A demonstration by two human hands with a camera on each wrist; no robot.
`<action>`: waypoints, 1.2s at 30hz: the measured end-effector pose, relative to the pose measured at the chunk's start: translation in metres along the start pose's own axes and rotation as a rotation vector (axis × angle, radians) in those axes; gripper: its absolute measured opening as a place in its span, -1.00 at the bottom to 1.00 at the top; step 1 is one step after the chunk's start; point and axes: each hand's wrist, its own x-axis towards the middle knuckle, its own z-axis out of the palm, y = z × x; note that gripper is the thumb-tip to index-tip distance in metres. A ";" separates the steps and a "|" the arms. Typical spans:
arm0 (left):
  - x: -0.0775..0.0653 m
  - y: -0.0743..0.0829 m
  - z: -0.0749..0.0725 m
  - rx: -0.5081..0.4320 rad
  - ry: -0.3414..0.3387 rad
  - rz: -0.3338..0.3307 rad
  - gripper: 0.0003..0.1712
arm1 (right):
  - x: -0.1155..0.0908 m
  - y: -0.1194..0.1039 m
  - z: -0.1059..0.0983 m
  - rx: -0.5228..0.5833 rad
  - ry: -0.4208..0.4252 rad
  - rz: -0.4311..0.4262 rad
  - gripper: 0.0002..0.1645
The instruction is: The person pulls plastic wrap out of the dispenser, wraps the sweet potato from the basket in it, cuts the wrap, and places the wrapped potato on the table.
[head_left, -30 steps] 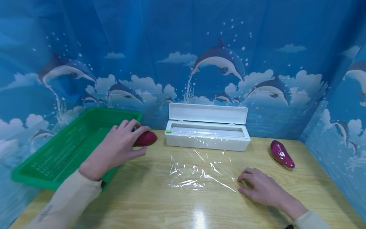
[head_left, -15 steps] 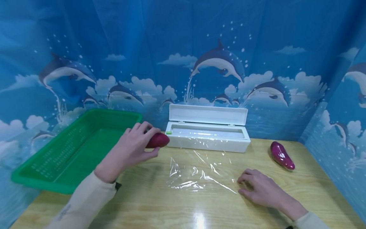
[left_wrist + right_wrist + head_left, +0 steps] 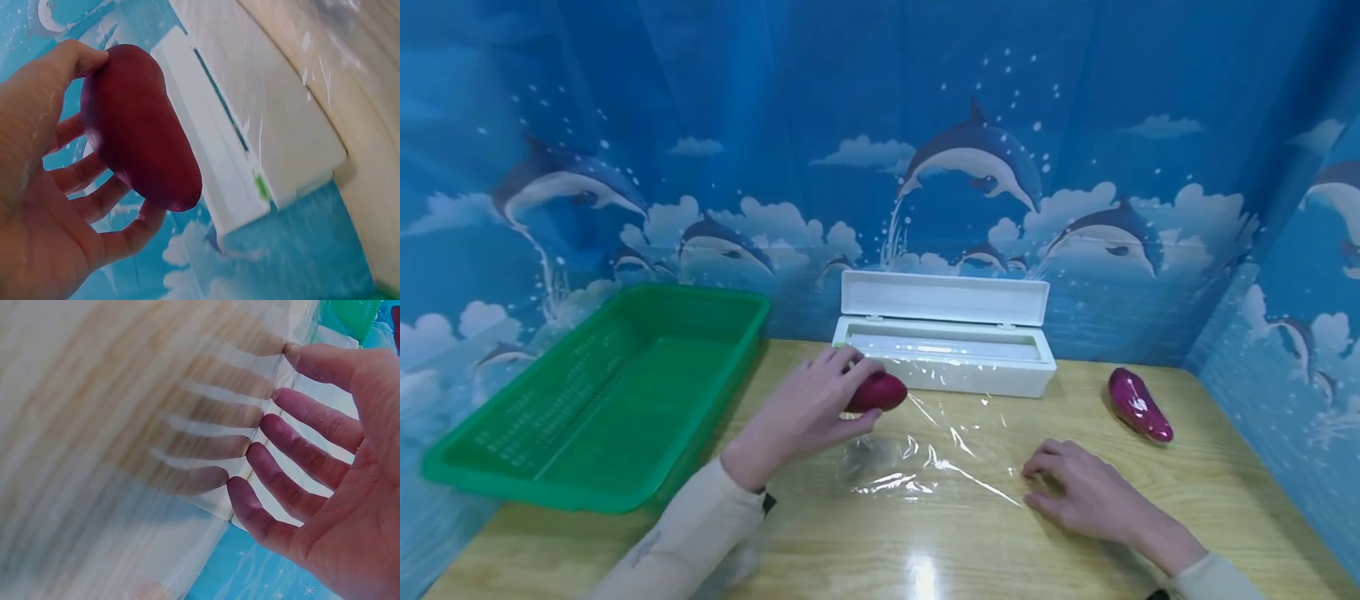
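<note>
My left hand [image 3: 808, 412] grips a reddish-purple sweet potato [image 3: 877, 392] above the left part of a sheet of cling film [image 3: 925, 450]. In the left wrist view, thumb and fingers curl round the sweet potato [image 3: 140, 128]. The clear film lies wrinkled on the table, stretching from a white cling film box [image 3: 943, 377] with its lid up. My right hand [image 3: 1086, 492] rests its fingertips on the table at the film's right edge. In the right wrist view, the fingers of the right hand [image 3: 312, 450] are spread and slightly bent, with nothing gripped.
A green perforated basket [image 3: 625, 400] stands on the left of the wooden table [image 3: 1000, 554]. A second sweet potato [image 3: 1138, 406], shiny as if wrapped in film, lies at the right. A blue dolphin-print backdrop [image 3: 820, 100] rises behind the box.
My left hand has carried the sweet potato rightward, from beside the basket to over the film in front of the box. The right hand has stayed in place.
</note>
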 end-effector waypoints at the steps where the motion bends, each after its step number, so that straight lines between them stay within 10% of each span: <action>1: 0.002 0.003 0.003 0.002 -0.002 0.005 -0.42 | 0.000 0.000 0.000 0.000 0.001 0.000 -0.72; 36: 0.049 0.058 0.074 -0.061 -0.193 0.007 -0.48 | 0.001 0.001 -0.001 0.028 -0.003 0.008 -0.72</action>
